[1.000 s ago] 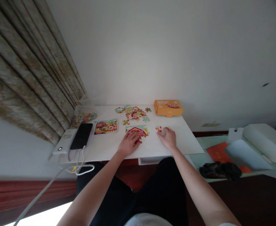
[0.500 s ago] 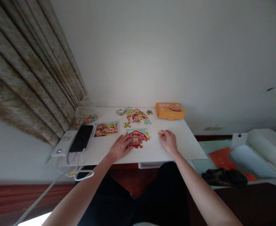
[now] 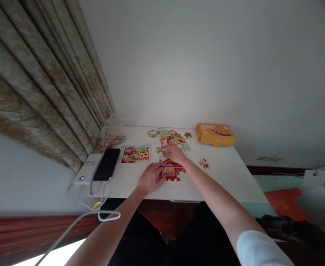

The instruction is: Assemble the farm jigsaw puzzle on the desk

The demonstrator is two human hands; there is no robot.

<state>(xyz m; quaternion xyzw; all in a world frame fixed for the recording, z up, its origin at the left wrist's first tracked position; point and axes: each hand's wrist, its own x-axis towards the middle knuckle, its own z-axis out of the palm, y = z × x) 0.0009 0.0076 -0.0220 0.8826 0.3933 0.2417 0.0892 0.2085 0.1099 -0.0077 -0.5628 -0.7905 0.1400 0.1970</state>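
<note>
Several loose pieces (image 3: 173, 139) lie by the right hand (image 3: 174, 152), its grip unclear; the left hand (image 3: 150, 178), fingers loosely extended, touches the barn puzzle (image 3: 172, 176).

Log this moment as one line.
left hand: at left edge of puzzle | right hand: at pile, hold unclear | card: left of puzzle | box: right of pile

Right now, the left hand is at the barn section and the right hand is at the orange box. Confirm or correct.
Wrong: the right hand is at the loose puzzle pieces, not the orange box, as the head view shows. The left hand is at the barn section.
</note>
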